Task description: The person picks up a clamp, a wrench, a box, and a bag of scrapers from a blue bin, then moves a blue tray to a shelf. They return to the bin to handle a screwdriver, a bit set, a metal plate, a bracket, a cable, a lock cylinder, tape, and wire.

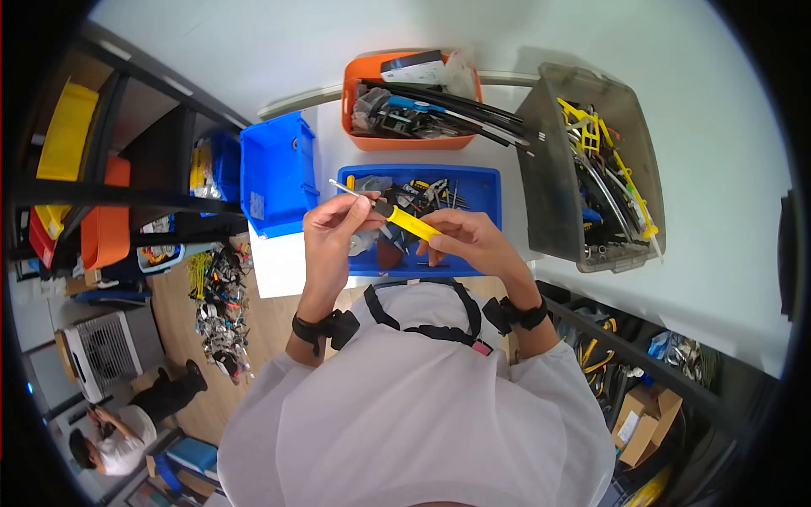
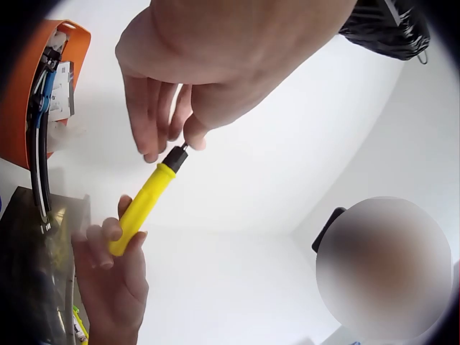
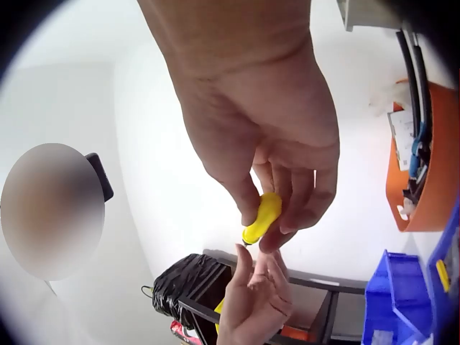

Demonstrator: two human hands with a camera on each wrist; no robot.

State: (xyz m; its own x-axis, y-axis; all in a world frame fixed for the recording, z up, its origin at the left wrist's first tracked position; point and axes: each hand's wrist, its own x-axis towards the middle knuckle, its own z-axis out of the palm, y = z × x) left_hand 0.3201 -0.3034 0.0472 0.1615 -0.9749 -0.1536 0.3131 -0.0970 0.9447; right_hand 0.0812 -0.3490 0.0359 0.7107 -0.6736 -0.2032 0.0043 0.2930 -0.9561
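A screwdriver [image 1: 412,225] with a yellow handle, black collar and thin metal shaft is held up between both hands, over a blue tray [image 1: 492,221] of mixed tools. My left hand [image 1: 331,228] pinches it by the metal shaft, close to the black collar; the shaft's end sticks out past the fingers. At the handle's butt end, my right hand [image 1: 475,240] grips the yellow plastic between thumb and fingers. In the left wrist view the whole handle [image 2: 144,205] shows between the hands, while the right wrist view shows the handle [image 3: 264,217] partly hidden by fingers.
Behind the tray stands an orange bin [image 1: 405,142] with black rods jutting out to the right. An empty blue box [image 1: 274,182] is at the left, a grey crate [image 1: 553,169] of long parts at the right. Shelving lines the left; another person [image 1: 127,431] is at lower left.
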